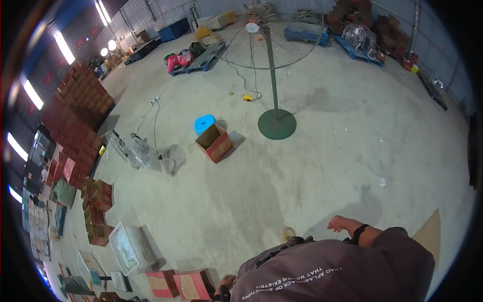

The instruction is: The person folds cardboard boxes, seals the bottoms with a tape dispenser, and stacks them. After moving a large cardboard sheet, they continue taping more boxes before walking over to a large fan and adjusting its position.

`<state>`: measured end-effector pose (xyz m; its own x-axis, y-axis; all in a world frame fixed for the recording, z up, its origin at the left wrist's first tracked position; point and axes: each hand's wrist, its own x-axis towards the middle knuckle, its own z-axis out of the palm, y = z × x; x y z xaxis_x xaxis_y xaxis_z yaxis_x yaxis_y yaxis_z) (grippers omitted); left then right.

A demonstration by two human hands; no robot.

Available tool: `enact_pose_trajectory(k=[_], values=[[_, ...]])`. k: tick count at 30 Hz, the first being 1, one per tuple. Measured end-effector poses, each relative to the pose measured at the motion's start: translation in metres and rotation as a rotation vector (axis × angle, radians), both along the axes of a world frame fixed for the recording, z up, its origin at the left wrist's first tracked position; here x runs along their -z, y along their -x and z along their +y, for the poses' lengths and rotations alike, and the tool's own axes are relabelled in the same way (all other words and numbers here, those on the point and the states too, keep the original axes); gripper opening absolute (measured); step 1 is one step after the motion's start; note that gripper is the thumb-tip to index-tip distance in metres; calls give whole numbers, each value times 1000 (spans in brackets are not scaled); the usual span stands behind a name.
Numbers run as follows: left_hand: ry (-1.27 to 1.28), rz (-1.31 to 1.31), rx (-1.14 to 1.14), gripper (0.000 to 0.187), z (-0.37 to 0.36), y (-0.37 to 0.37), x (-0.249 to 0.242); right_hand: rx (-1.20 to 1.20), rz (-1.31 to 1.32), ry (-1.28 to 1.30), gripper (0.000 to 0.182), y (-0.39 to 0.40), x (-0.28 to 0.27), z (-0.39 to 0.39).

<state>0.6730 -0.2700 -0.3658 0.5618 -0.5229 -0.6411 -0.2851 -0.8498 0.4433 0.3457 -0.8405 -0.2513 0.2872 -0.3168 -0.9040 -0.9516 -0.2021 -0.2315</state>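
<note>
My right hand (342, 224) hangs out from my body over the bare floor, a black band on its wrist. Its fingers are loosely bent and a little apart, with nothing in them. Low in the view, my left hand (226, 282) is beside my shirt, just right of a red and brown carton (193, 285); its fingers are mostly hidden. A second red carton (162, 284) is to the left of that one. One light-coloured shoe (288, 234) shows below my torso.
Ahead are an open carton (215, 144), a blue stool (204, 124) and a large standing fan (276, 123). A plastic-wrapped item (143, 153) lies left, near trailing cables. A white bin (132, 246), open cartons (100, 196) and stacked boxes (75, 113) line the left side.
</note>
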Motion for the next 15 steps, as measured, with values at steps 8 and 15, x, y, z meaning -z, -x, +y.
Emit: enact_pose_trajectory(k=[8, 15], values=[[-79, 250, -165, 45, -88, -70, -41, 201, -335, 52, 35, -146, -14, -117], [-95, 175, 74, 45, -222, -226, -25, 344, -299, 5, 42, -220, -30, -164]])
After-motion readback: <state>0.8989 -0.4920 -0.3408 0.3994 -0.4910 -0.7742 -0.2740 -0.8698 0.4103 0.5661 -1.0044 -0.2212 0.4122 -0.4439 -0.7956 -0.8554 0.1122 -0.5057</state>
